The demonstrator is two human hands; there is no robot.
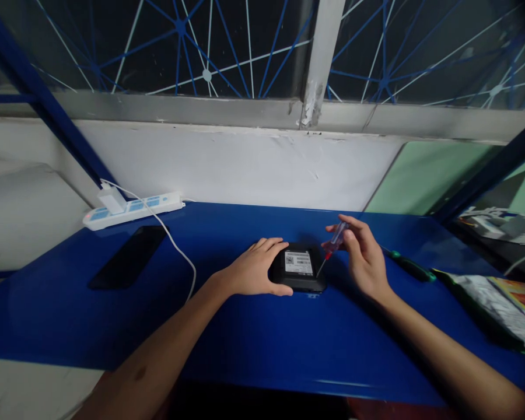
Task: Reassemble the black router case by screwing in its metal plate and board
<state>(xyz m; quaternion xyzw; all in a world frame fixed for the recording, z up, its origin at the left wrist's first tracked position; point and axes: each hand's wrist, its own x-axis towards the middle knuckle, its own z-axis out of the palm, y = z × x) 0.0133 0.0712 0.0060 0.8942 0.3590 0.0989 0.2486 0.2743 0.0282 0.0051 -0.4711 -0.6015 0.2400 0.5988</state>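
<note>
A small black box-shaped device [304, 284] with a white printed label lies flat on the blue table, label side up. My left hand [258, 268] grips it by its left side, thumb along the near edge and fingers over the far edge. In my right hand [365, 254] is a screwdriver [338, 236] with a clear purple handle and a red collar, pinched between thumb and fingers. Its thin shaft slants down to the left, and the tip meets the device near its right near corner. Whether it sits in a screw is too small to tell.
A green-and-black screwdriver [413, 266] and a shiny snack-like packet [503, 303] lie to the right. On the left are a dark phone-like slab [129, 256] and a white power strip [135, 209] with a plugged-in charger [111, 198]. Its white cable [175, 242] trails across the blue table [262, 350].
</note>
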